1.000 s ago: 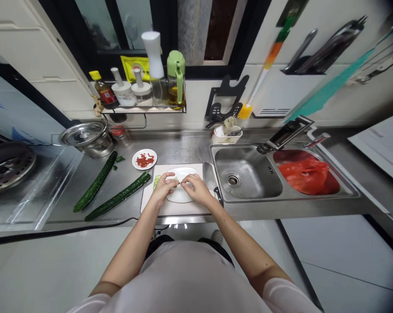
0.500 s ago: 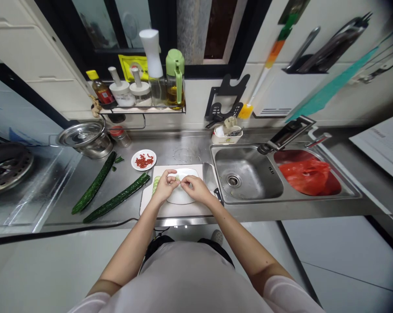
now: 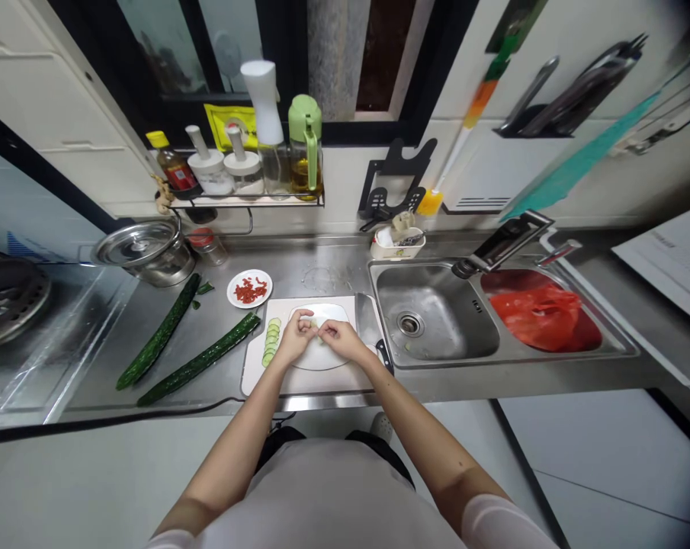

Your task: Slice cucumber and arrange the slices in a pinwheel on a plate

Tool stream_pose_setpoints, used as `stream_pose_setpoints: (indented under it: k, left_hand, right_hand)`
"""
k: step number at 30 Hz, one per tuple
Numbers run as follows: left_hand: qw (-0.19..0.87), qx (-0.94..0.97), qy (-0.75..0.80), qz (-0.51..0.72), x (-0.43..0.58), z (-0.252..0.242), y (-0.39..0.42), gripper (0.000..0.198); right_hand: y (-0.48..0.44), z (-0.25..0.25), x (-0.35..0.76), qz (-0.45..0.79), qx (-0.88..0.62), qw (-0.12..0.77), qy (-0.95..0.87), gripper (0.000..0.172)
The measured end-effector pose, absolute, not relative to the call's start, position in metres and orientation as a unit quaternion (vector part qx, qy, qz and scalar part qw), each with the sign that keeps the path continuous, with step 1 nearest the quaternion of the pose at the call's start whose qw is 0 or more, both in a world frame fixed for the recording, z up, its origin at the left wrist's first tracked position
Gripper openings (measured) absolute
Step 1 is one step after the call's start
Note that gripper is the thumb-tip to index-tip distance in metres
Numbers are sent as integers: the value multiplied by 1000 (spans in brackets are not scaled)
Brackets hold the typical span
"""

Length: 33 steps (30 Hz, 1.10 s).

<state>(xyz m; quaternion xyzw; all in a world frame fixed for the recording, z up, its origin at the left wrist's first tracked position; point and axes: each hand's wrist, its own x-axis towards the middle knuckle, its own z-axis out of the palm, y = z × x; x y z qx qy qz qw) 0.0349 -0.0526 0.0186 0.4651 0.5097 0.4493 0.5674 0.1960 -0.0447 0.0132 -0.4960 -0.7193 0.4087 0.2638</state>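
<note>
Two hands met just below the middle of the frame in the head view. The left hand point(image 3: 293, 338) and the right hand point(image 3: 340, 341) had their fingertips drawn together, and each seemed to pinch one edge of a small pale cucumber slice point(image 3: 316, 324). The other fingers were curled in. The piece was too small to tell whether it was bent or flat. It was held low over the white plate point(image 3: 326, 308), which sat on the white cutting board point(image 3: 258, 377), so anything that dropped would probably have landed on the plate.

A row of cut cucumber slices point(image 3: 271, 341) lay overlapped along the board's left side, just beside the left hand and within easy reach. A cleaver point(image 3: 366, 316) rested flat at the board's right edge, its handle toward the person and its blade apart from the fingers, likely set aside while both hands were busy.

Left of the board, two whole cucumbers point(image 3: 160, 329) point(image 3: 203, 357) lay slanted on the steel counter. A saucer of red chilli pieces point(image 3: 249, 289) stood just above the board. The sink point(image 3: 453, 305) lay to the right.
</note>
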Motion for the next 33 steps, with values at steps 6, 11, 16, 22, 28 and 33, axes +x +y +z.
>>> stream_pose_setpoints:
  k: [6, 11, 16, 22, 28, 33]
  left_hand:
    - [539, 498, 545, 405, 32, -8, -32, 35]
    - [446, 577, 600, 330, 32, -11, -14, 33]
    - [357, 630, 639, 261, 34, -7, -1, 38]
    - [286, 699, 628, 186, 36, -9, 7, 43]
    - [240, 724, 625, 166, 35, -11, 8, 41]
    - [219, 724, 635, 159, 33, -14, 8, 32]
  right_hand:
    - [-30, -1, 196, 366, -534, 184, -739, 17]
    - [-19, 5, 189, 287, -587, 87, -752, 20]
    - [-7, 7, 179, 238, -620, 24, -747, 24]
    - [-3, 3, 173, 204, -640, -1, -741, 25]
    - [-10, 2, 173, 173, -630, -1, -757, 27]
    - [-21, -2, 174, 159, -610, -26, -776, 33]
